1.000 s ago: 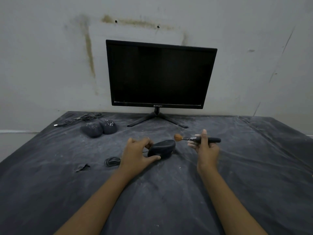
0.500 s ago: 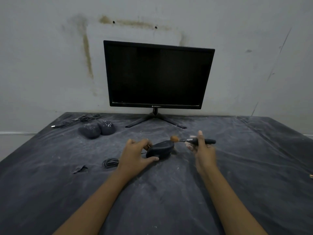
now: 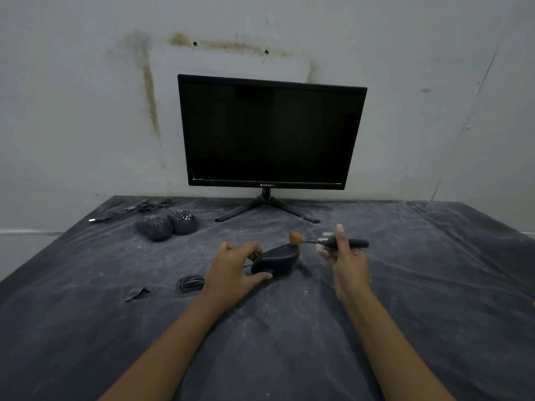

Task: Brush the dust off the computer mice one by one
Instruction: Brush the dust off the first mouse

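A black computer mouse (image 3: 275, 260) rests tilted, far end raised, between the thumb and fingers (image 3: 249, 246) of the left hand (image 3: 231, 267). A black-handled brush (image 3: 333, 242), pinched in the right hand (image 3: 346, 261), lies level, with its orange tuft by the mouse's raised end. Two dust-speckled mice (image 3: 155, 227) lie side by side well beyond the left fingertips.

Dim, flat indoor light, faint shadows, wide-angle bending at the edges, slight softness throughout.

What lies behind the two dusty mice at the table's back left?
A tangled black cable with its USB plug lies on the dark cloth behind the dusty mice, then the stained wall. Where the cable joins them is hidden by their bodies.
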